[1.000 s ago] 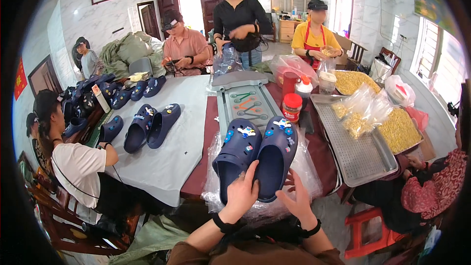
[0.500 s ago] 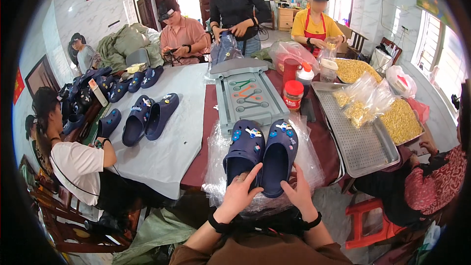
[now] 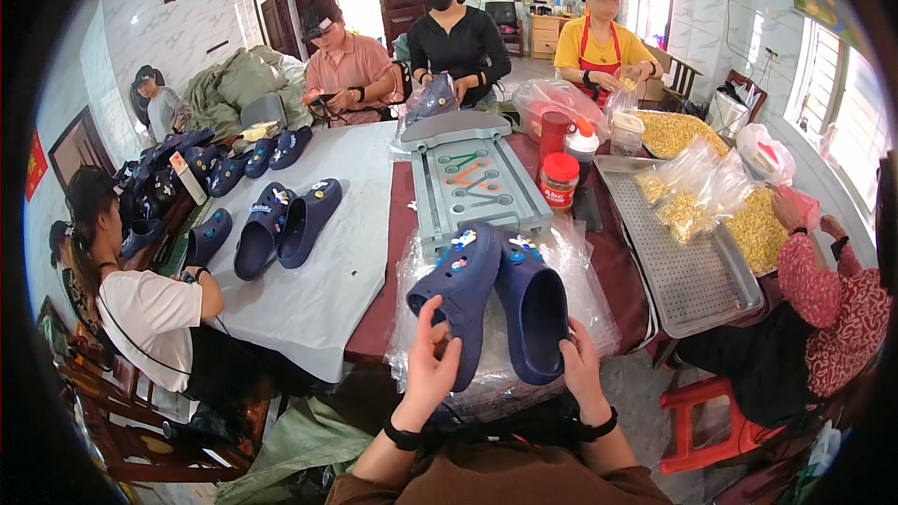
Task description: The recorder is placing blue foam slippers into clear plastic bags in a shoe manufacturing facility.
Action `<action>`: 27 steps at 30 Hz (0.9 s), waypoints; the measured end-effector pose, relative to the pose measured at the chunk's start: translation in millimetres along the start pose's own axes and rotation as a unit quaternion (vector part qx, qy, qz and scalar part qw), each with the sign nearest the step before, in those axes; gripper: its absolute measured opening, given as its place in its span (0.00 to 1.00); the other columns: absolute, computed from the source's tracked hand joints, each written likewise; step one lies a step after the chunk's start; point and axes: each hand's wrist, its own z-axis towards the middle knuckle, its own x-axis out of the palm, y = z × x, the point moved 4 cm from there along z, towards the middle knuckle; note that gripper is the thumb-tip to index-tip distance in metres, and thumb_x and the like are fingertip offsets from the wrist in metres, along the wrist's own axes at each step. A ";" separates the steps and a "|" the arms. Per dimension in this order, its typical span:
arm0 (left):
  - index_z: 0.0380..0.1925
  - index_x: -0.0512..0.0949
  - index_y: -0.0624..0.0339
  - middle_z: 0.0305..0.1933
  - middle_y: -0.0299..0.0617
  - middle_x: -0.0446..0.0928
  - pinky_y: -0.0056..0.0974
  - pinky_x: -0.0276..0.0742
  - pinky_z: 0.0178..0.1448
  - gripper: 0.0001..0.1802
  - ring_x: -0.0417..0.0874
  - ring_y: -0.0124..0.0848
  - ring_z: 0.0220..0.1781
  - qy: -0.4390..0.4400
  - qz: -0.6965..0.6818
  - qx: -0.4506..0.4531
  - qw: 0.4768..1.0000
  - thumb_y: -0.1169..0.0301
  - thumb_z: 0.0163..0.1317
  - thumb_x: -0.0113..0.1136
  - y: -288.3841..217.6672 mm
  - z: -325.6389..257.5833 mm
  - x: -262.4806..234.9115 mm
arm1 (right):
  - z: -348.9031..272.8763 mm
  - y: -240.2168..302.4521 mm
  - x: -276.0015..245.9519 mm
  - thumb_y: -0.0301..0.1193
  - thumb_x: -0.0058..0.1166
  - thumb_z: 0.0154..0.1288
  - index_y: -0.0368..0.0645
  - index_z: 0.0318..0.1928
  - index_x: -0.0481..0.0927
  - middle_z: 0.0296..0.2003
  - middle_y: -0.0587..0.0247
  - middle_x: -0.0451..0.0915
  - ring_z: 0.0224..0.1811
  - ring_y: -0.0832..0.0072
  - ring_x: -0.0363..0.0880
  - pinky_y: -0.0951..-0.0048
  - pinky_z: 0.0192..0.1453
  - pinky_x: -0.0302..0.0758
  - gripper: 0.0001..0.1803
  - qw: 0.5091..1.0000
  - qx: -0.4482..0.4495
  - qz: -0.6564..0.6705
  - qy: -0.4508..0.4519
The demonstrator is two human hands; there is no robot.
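Two navy blue clogs with colourful charms on their toes lie before me on clear plastic bags (image 3: 591, 323). The left clog (image 3: 465, 313) is tipped on its side, its opening mostly turned from view. My left hand (image 3: 428, 365) grips its outer side, thumb near the heel and index finger raised along the strap. The right clog (image 3: 541, 323) leans with its dark opening showing, toe pointing away from me. My right hand (image 3: 582, 374) pinches its outer rim near the heel. The clogs' toes rest by the edge of a grey plastic board (image 3: 482, 178).
More clogs (image 3: 281, 229) stand on the white-covered table to the left. A red-lidded jar (image 3: 559, 182), a bottle (image 3: 582, 145) and a perforated metal tray (image 3: 687, 266) with bagged yellow pieces are at right. Several people sit or stand around; a red stool (image 3: 711, 425) is below right.
Both clogs have been tilted, the left one onto its side, and my left hand moved to its outer side. Opposite, a person in black has shifted; one at right now reaches to the yellow pieces.
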 end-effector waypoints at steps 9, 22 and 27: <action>0.81 0.52 0.56 0.37 0.27 0.64 0.28 0.70 0.47 0.43 0.71 0.20 0.40 0.057 -0.372 -0.168 0.911 0.87 0.68 0.53 7.1 -1.0 18.5 | -4.5 23.7 13.7 0.21 0.45 0.72 0.31 0.70 0.67 0.51 0.56 0.83 0.52 0.77 0.79 0.75 0.58 0.74 0.27 1.000 -0.027 0.009 0.009; 0.79 0.56 0.57 0.36 0.27 0.58 0.29 0.73 0.48 0.42 0.68 0.19 0.39 0.088 -0.322 -0.155 0.930 0.85 0.67 0.58 15.9 -8.6 52.5 | 3.2 -1.4 0.1 0.21 0.47 0.74 0.31 0.73 0.65 0.65 0.48 0.78 0.67 0.67 0.77 0.69 0.70 0.70 0.28 0.986 0.027 -0.093 0.133; 0.79 0.56 0.56 0.35 0.27 0.58 0.30 0.75 0.48 0.42 0.68 0.18 0.39 0.080 -0.304 -0.150 0.937 0.86 0.67 0.58 8.7 0.6 54.3 | 6.0 -14.3 -7.5 0.22 0.49 0.74 0.32 0.73 0.66 0.65 0.45 0.78 0.67 0.66 0.77 0.67 0.71 0.69 0.29 0.986 0.040 -0.100 0.128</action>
